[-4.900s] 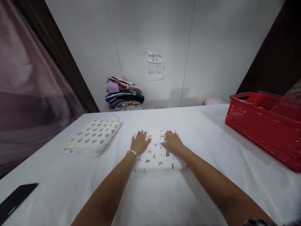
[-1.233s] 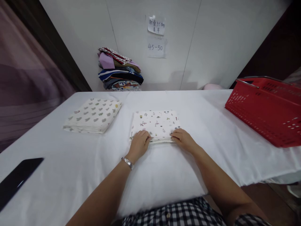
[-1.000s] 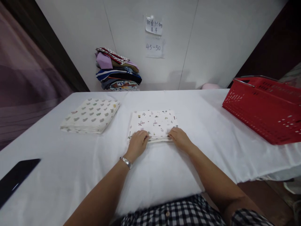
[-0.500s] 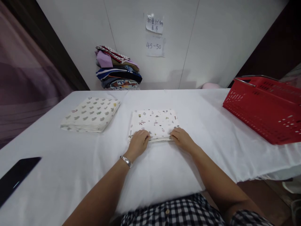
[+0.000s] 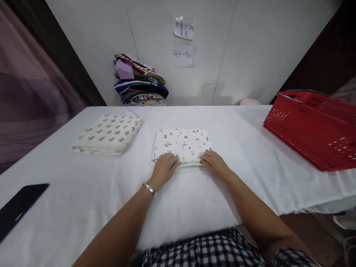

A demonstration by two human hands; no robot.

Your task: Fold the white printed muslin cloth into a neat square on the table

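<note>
A folded white cloth (image 5: 183,142) printed with small plants and figures lies flat on the table in front of me. My left hand (image 5: 165,167) grips the left part of its near edge, thumb below and fingers on top. At the right part of the same edge, my right hand (image 5: 213,162) pinches the layers in the same way. Between the hands the stacked folds of the near edge show. To the left rests a second folded white cloth (image 5: 108,133) with rows of grey-green prints, touched by neither hand.
A white cloth covers the table (image 5: 194,207). On the right stands a red perforated basket (image 5: 311,129) with a metal handle. A black flat object (image 5: 22,207) lies at the left front. Behind the table is a pile of folded fabrics (image 5: 140,81) against the wall.
</note>
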